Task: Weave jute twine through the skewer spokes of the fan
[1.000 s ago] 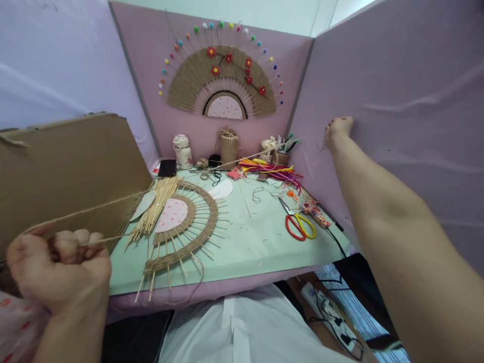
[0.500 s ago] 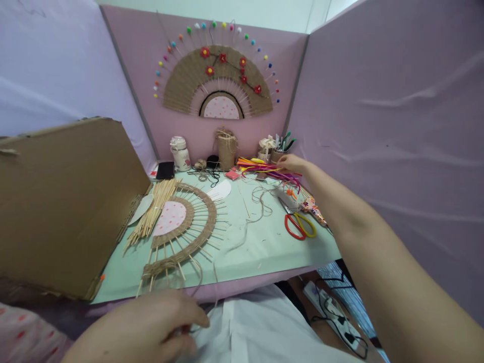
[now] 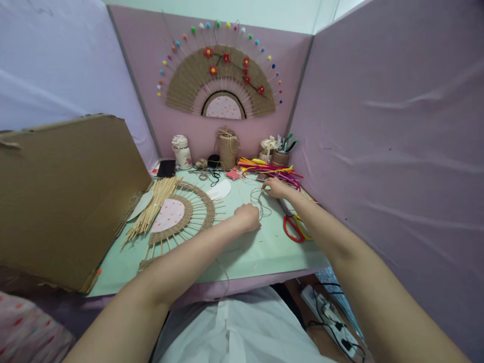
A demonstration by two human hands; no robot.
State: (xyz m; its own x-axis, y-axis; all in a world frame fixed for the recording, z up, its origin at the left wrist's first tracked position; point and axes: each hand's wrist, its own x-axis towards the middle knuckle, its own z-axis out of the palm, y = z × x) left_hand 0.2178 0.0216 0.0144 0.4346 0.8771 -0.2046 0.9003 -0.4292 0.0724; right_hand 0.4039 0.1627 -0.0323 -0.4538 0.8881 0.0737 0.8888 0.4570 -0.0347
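Note:
My left hand [image 3: 247, 218] is closed over the middle of the table, its fingers on the thin twine [image 3: 269, 208]. Up and to its right, my right hand [image 3: 277, 187] pinches the same loosely looped twine, just in front of a bundle of coloured pipe cleaners [image 3: 260, 165]. Below my right forearm lie scissors [image 3: 292, 230] with red and yellow handles, partly covered. Left of my hands rests a half-round fan frame [image 3: 209, 204] of thin sticks with woven brown twine bands and a pink dotted centre. My left forearm hides its lower part.
A bundle of sticks [image 3: 153, 212] and a large cardboard sheet [image 3: 71, 201] stand at the left. Along the back are a white bottle [image 3: 182, 153], a twine spool [image 3: 228, 151] and a pen holder [image 3: 280, 158]. A finished fan [image 3: 181, 85] hangs on the back panel.
My left hand has moved from the front edge forward onto the table's middle. My right hand has left the pipe cleaners and come down and left to the twine.

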